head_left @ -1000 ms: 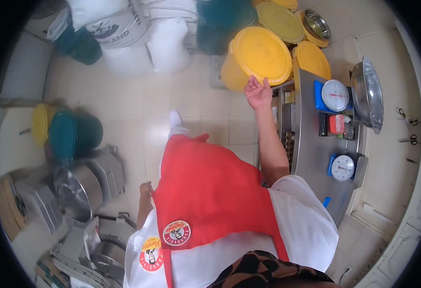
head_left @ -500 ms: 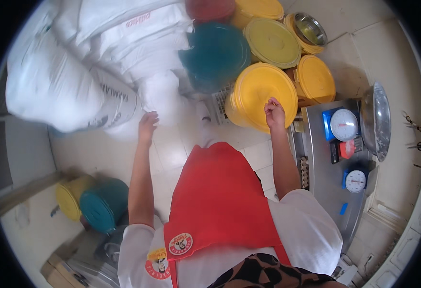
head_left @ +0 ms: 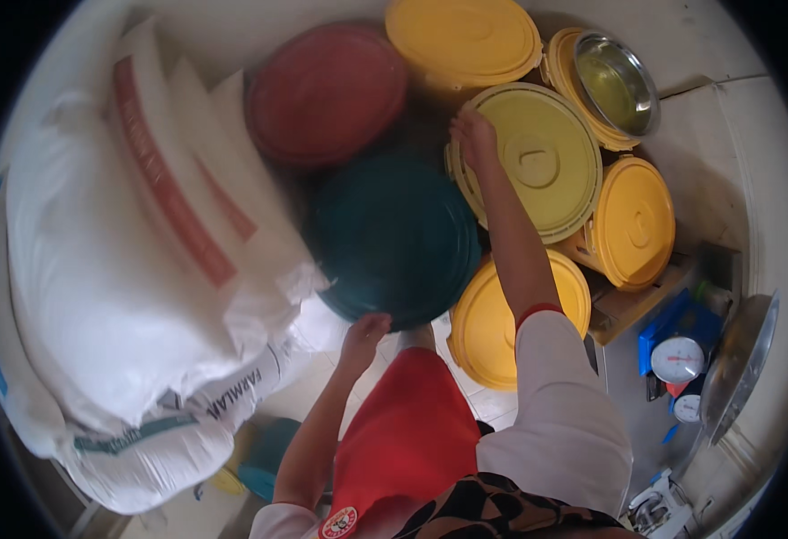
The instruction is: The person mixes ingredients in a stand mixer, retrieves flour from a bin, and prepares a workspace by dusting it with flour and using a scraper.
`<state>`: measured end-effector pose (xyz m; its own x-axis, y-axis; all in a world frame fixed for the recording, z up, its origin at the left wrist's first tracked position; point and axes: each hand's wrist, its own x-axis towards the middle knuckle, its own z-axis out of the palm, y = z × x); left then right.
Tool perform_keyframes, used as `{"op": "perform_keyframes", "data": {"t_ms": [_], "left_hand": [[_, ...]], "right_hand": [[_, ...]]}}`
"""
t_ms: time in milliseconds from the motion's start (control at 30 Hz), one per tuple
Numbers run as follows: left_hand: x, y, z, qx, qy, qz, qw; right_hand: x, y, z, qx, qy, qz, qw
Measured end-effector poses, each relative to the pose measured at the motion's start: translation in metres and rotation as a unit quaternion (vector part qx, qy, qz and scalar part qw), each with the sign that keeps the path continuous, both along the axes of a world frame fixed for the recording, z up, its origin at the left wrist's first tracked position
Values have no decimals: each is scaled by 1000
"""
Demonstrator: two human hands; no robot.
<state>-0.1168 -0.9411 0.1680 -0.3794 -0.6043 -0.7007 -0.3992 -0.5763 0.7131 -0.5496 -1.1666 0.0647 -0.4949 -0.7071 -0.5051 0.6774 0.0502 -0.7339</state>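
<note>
Leaning in over the bins now, nearer than half a second ago. Has taken the right hand (head_left: 475, 139) past the nearer yellow lid (head_left: 482, 325) to the left rim of the pale yellow-green lid (head_left: 538, 166), standing beyond the far edge of the steel worktop (head_left: 629, 382). Has brought the left hand (head_left: 364, 346), earlier above the floor (head_left: 495, 406) beside the white sacks (head_left: 115, 269), to the near edge of the dark green lid (head_left: 394, 242).

Bends the right fingers about halfway at that rim; cannot tell whether gripping it or only resting against it. Keeps the left hand partly curled, thumb close to the fingers, at or just short of the green edge; cannot tell whether touching. Shows nothing lifted in either hand.

Puts both lids within arm's reach, the green one directly left of and nearer than the pale one. Seems, as a judgement, to move the work to the bins and away from the dial scale (head_left: 677, 361) near the worktop's right edge. Leaves both lids seated, the red lid (head_left: 327, 94) farther off behind the green, and the metal bowl (head_left: 617, 83) beyond the pale lid at the right.
</note>
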Motion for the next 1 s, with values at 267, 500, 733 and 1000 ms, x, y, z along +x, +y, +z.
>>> {"op": "perform_keyframes", "data": {"t_ms": [267,500,733,1000], "left_hand": [[-177,-176,-43,16,49,136,989],[-268,-280,-59,34,96,157,982],[-389,-420,-63,82,237,97,963],[-364,-484,-62,69,504,299,807]], "right_hand": [[-82,-139,-31,-8,-143,-207,968],[-108,-119,12,116,-286,-220,925],[-118,-134,57,-76,1,-95,993],[-82,-133,32,-105,562,285,769]]}}
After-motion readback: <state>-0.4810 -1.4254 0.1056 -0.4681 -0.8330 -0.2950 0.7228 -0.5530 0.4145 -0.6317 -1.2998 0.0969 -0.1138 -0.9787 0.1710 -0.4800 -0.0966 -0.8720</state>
